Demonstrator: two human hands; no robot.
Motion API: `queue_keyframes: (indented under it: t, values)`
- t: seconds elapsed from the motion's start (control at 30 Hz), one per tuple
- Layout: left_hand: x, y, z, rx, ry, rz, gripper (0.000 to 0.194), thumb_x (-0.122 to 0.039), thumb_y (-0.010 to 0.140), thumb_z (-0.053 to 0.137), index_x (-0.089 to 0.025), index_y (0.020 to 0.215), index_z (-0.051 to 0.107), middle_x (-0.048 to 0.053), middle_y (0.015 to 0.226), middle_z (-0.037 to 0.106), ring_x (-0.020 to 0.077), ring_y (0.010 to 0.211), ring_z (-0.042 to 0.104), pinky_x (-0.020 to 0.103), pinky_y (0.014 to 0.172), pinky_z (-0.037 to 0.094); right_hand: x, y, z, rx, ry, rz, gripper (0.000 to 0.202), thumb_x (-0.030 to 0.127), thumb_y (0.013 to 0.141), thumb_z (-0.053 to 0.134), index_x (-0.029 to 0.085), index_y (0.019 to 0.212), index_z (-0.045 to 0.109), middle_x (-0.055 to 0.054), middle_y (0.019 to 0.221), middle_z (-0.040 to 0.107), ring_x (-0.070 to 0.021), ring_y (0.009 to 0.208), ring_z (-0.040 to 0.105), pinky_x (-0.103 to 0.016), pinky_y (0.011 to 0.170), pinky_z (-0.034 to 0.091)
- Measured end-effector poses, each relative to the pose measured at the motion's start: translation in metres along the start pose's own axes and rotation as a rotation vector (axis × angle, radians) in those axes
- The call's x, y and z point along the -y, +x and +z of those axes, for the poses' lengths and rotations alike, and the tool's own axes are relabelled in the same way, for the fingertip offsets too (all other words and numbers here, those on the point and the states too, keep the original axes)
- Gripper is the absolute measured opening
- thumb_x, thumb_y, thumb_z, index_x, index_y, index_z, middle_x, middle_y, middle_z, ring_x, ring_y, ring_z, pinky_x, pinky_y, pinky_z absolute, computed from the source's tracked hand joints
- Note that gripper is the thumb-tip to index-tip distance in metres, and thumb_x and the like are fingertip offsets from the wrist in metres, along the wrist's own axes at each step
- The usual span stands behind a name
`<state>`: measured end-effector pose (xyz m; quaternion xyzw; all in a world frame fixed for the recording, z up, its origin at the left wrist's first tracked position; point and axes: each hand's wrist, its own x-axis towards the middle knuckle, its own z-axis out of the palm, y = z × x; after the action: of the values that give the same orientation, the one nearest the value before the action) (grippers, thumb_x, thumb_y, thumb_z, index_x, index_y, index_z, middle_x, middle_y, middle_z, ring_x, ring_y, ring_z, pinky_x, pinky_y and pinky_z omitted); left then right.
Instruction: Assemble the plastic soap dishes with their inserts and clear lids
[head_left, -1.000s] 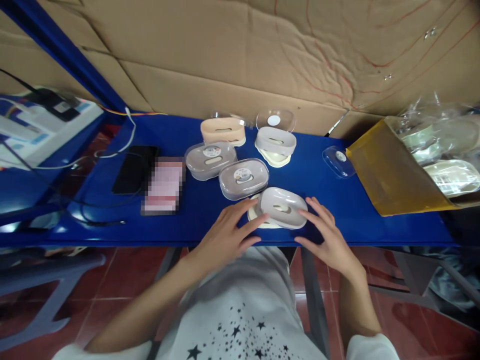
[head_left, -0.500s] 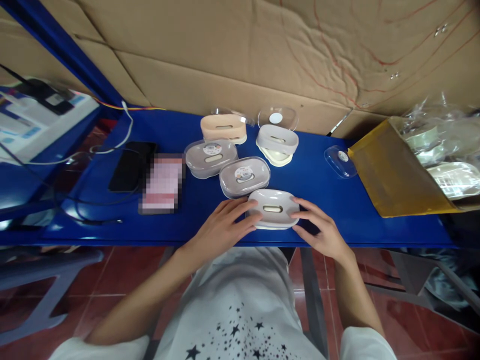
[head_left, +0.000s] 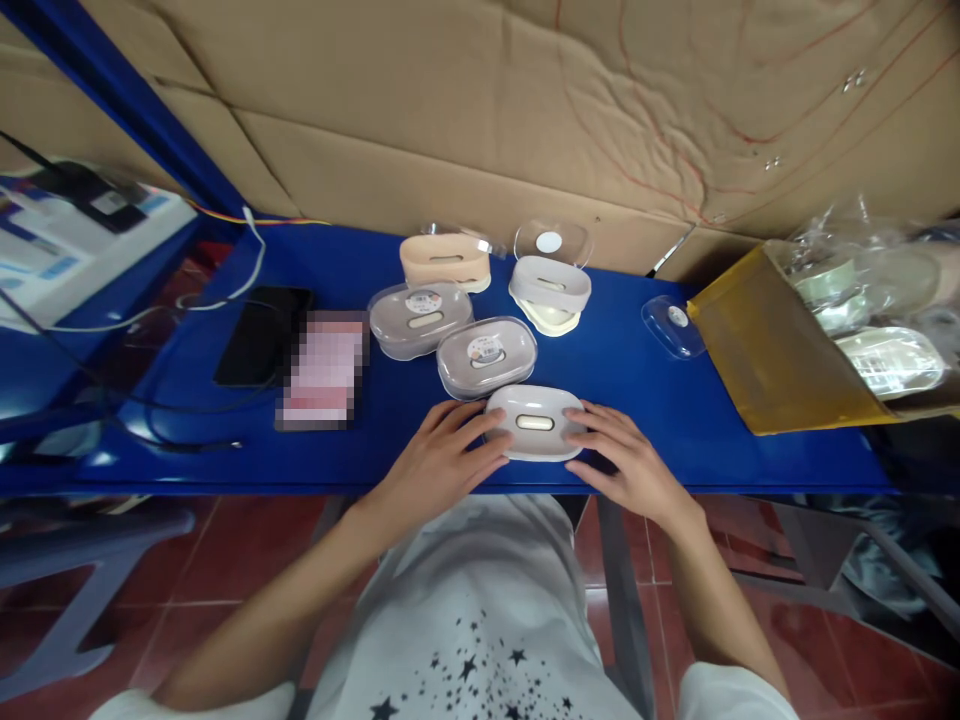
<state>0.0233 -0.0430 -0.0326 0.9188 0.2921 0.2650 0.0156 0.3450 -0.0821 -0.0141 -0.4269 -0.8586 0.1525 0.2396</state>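
Note:
A pale grey oval soap dish (head_left: 535, 450) with a slot in its middle sits at the table's front edge. My left hand (head_left: 442, 450) grips its left end, fingertips over the rim. Around the right end are the fingers of my right hand (head_left: 626, 455). Just beyond lie a lidded soap box (head_left: 465, 375) with a round label and a second lidded soap box (head_left: 401, 335). Farther back stand a peach soap box (head_left: 442, 255) and a light grey soap dish tray (head_left: 551, 285) on a cream base (head_left: 551, 320).
Clear lids (head_left: 555, 240) lean at the back, and another clear lid (head_left: 671, 325) lies on the blue table (head_left: 615, 370). At the right is a cardboard box (head_left: 780, 350) with bagged pieces. A black phone (head_left: 259, 335), a blurred screen (head_left: 322, 370) and cables are at the left.
My right hand has shifted slightly left, its fingers reaching farther over the dish's right end. The dish looks pressed flatter onto its base. The whole view has moved slightly.

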Motion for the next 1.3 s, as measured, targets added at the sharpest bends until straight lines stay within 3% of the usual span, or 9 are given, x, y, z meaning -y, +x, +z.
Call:
queue_keyframes:
  t: [0.17, 0.27, 0.33, 0.43, 0.53, 0.67, 0.83, 1.07, 1.3]
  values:
    - [-0.006, -0.001, -0.002, -0.04, 0.03, -0.025, 0.015, -0.027, 0.105, 0.071, -0.025, 0.12, 0.073, 0.007, 0.128, 0.075, 0.0319, 0.138, 0.061, 0.061, 0.127, 0.031, -0.046, 0.061, -0.032, -0.083, -0.099, 0.069, 0.045, 0.039, 0.11, 0.057, 0.032, 0.155, 0.055, -0.01, 0.169, 0.05, -0.0314, 0.158, 0.046, -0.061, 0.128, 0.041]
    - [-0.005, -0.001, -0.003, -0.013, -0.003, 0.009, 0.017, -0.025, 0.108, 0.067, -0.023, 0.124, 0.07, 0.01, 0.133, 0.072, 0.0297, 0.142, 0.059, 0.057, 0.124, 0.034, -0.09, 0.108, -0.033, -0.123, -0.225, 0.156, 0.056, 0.045, 0.108, 0.059, 0.026, 0.16, 0.05, -0.015, 0.176, 0.036, -0.0395, 0.163, 0.034, -0.07, 0.128, 0.032]
    - [-0.004, 0.0, -0.003, 0.01, -0.022, 0.03, 0.02, -0.023, 0.109, 0.064, -0.022, 0.128, 0.068, 0.011, 0.136, 0.07, 0.0281, 0.14, 0.061, 0.052, 0.119, 0.041, -0.113, 0.132, -0.027, -0.113, -0.211, 0.181, 0.056, 0.048, 0.105, 0.063, 0.024, 0.156, 0.056, -0.018, 0.173, 0.041, -0.0416, 0.161, 0.038, -0.071, 0.126, 0.035]
    - [-0.002, 0.0, -0.004, 0.002, -0.025, 0.05, 0.026, -0.025, 0.108, 0.065, -0.022, 0.134, 0.066, 0.014, 0.14, 0.067, 0.0293, 0.138, 0.062, 0.051, 0.116, 0.046, -0.125, 0.144, -0.024, -0.147, -0.15, 0.16, 0.041, 0.047, 0.106, 0.059, 0.024, 0.139, 0.069, -0.016, 0.153, 0.064, -0.0349, 0.146, 0.059, -0.062, 0.121, 0.047]
    - [0.0, -0.001, -0.005, -0.079, -0.081, 0.046, 0.032, -0.027, 0.107, 0.068, -0.022, 0.138, 0.063, 0.017, 0.144, 0.063, 0.0316, 0.139, 0.06, 0.055, 0.116, 0.05, -0.107, 0.123, -0.034, -0.242, -0.157, 0.138, 0.032, 0.043, 0.109, 0.056, 0.025, 0.131, 0.072, -0.013, 0.141, 0.071, -0.0304, 0.137, 0.066, -0.054, 0.12, 0.052]
    - [0.0, -0.002, -0.008, -0.238, -0.255, -0.052, 0.041, -0.025, 0.103, 0.072, -0.024, 0.142, 0.06, 0.016, 0.151, 0.056, 0.0304, 0.141, 0.059, 0.05, 0.114, 0.056, -0.048, 0.066, -0.05, -0.37, -0.154, 0.088, 0.027, 0.033, 0.106, 0.065, 0.03, 0.133, 0.071, -0.009, 0.144, 0.069, -0.0293, 0.136, 0.067, -0.053, 0.119, 0.053]
    - [0.002, 0.009, -0.018, -0.294, -0.308, 0.002, 0.046, -0.03, 0.101, 0.077, -0.026, 0.144, 0.059, 0.015, 0.157, 0.052, 0.0312, 0.147, 0.054, 0.052, 0.117, 0.055, 0.015, 0.013, -0.033, -0.238, -0.026, 0.019, 0.037, 0.019, 0.102, 0.071, 0.032, 0.137, 0.069, -0.007, 0.144, 0.069, -0.0281, 0.141, 0.063, -0.05, 0.117, 0.056]
    - [0.015, 0.014, -0.018, -0.122, -0.203, 0.085, 0.022, -0.029, 0.104, 0.073, -0.021, 0.124, 0.067, 0.011, 0.135, 0.07, 0.0315, 0.143, 0.059, 0.051, 0.116, 0.053, 0.014, 0.007, 0.0, -0.205, 0.007, 0.011, 0.039, 0.02, 0.103, 0.07, 0.034, 0.139, 0.068, -0.007, 0.144, 0.07, -0.0299, 0.143, 0.062, -0.053, 0.114, 0.058]
    - [0.013, 0.012, -0.016, -0.135, -0.207, 0.03, 0.035, -0.028, 0.106, 0.07, -0.024, 0.14, 0.062, 0.016, 0.155, 0.057, 0.0316, 0.147, 0.054, 0.051, 0.116, 0.054, 0.005, 0.0, -0.002, -0.286, -0.089, 0.05, 0.046, 0.024, 0.101, 0.071, 0.043, 0.143, 0.066, -0.005, 0.141, 0.072, -0.0344, 0.138, 0.066, -0.06, 0.111, 0.059]
